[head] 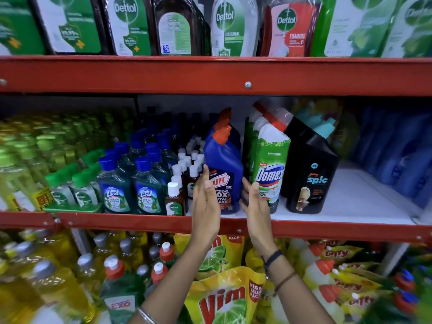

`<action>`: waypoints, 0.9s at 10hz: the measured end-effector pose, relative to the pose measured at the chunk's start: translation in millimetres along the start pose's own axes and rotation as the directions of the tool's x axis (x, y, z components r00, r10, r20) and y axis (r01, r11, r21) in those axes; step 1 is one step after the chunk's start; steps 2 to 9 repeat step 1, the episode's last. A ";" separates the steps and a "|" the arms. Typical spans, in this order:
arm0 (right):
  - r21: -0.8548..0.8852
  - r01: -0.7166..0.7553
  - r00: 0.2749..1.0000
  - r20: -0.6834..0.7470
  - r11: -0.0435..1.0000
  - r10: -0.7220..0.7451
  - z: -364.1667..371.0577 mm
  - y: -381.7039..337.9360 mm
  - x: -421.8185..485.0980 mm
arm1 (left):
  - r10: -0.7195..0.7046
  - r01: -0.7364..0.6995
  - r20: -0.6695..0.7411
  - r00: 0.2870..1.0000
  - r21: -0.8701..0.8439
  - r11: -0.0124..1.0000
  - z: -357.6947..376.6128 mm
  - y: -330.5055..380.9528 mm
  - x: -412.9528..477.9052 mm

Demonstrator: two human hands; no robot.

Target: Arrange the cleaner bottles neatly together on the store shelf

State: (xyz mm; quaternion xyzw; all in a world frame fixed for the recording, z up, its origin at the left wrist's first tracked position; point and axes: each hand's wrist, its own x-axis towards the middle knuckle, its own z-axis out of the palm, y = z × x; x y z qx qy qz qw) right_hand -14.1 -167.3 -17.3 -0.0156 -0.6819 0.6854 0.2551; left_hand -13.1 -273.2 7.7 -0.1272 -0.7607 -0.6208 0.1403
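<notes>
We bracket the blue bottle point(224, 169) with both hands, left point(205, 204) and right point(256, 206), fingers apart, while the green bottle point(268, 164) and black bottle point(308, 174) lean unstraightened on the shelf point(350, 199).

Both forearms reach up and forward, bare, converging slightly toward each other. The left hand point(205, 204) is upright with fingers straight and together, palm turned inward toward the right hand point(256, 206). The right mirrors it, palm facing left, fingers extended and slightly spread. Neither is closed on anything. Dark bands circle the right wrist; a pale bangle sits on the left forearm.
</notes>
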 end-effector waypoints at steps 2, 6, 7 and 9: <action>-0.003 0.074 0.996 -0.054 0.997 -0.074 -15.2 -5.6 -18.4 | 0.231 -0.231 -0.108 0.967 0.009 0.973 8.5 13.0 -4.1; -0.003 0.074 0.996 -0.054 0.997 -0.074 -15.2 -5.6 -18.4 | 0.231 -0.231 -0.108 0.967 0.009 0.973 8.5 13.0 -4.1; -0.003 0.074 0.996 -0.054 0.997 -0.074 -15.2 -5.6 -18.4 | 0.231 -0.231 -0.108 0.967 0.009 0.973 8.5 13.0 -4.1; -0.003 0.074 0.996 -0.054 0.997 -0.074 -15.2 -5.6 -18.4 | 0.231 -0.231 -0.108 0.967 0.009 0.973 8.5 13.0 -4.1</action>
